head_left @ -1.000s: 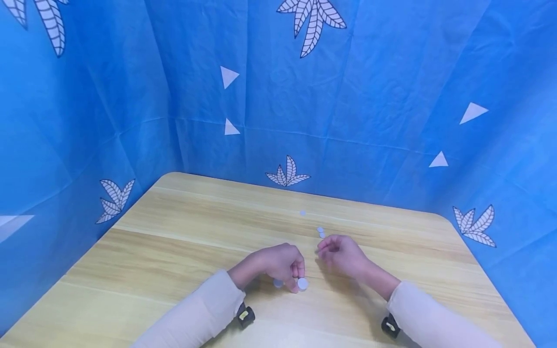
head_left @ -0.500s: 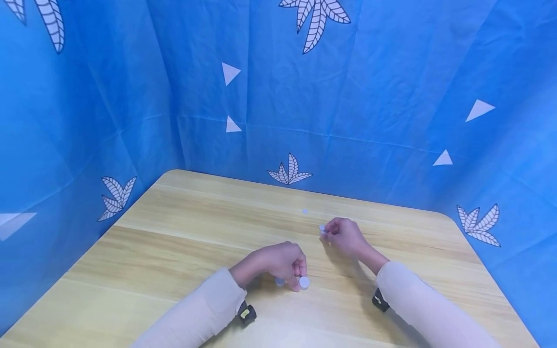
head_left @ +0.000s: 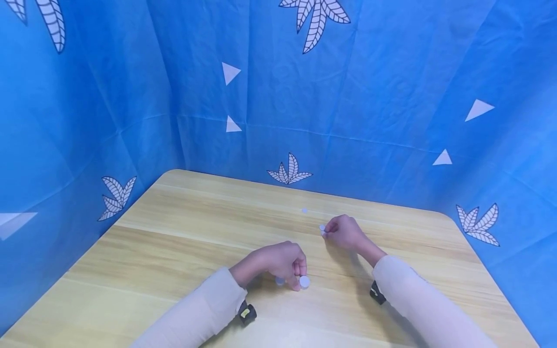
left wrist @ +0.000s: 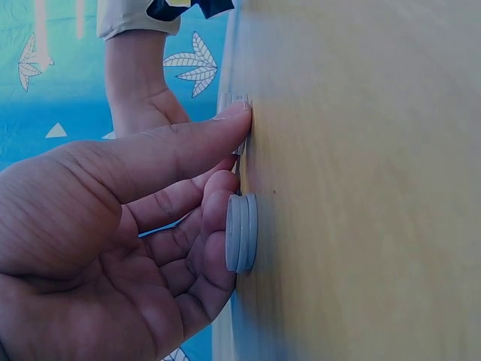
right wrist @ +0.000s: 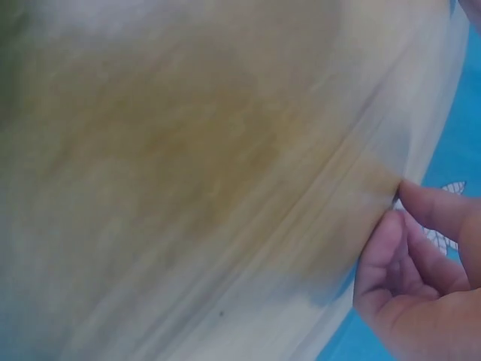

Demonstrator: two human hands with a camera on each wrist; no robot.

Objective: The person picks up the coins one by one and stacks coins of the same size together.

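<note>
My left hand (head_left: 283,263) rests on the table, its thumb and fingertips around a pale grey coin-like disc (head_left: 304,282). In the left wrist view this is a stack of discs (left wrist: 237,101), partly hidden behind the thumb. A second short stack of grey discs (left wrist: 242,233) stands on the table against the curled fingers; its top disc (head_left: 280,281) shows beside the palm in the head view. Farther back, my right hand (head_left: 345,233) pinches a small disc (head_left: 323,233) at the tabletop, mostly hidden by the fingertips. Touching or close to it lies another disc (head_left: 322,227).
One more pale disc (head_left: 304,210) lies near the table's back edge. The wooden table (head_left: 174,232) has rounded far corners. Blue printed cloth (head_left: 296,96) hangs behind it and along both sides. Black wrist cameras (head_left: 247,313) sit below the sleeves.
My right hand has moved away from me to the pair of discs at the back and has brought its fingertips together there. The left hand stays in place by its discs.
</note>
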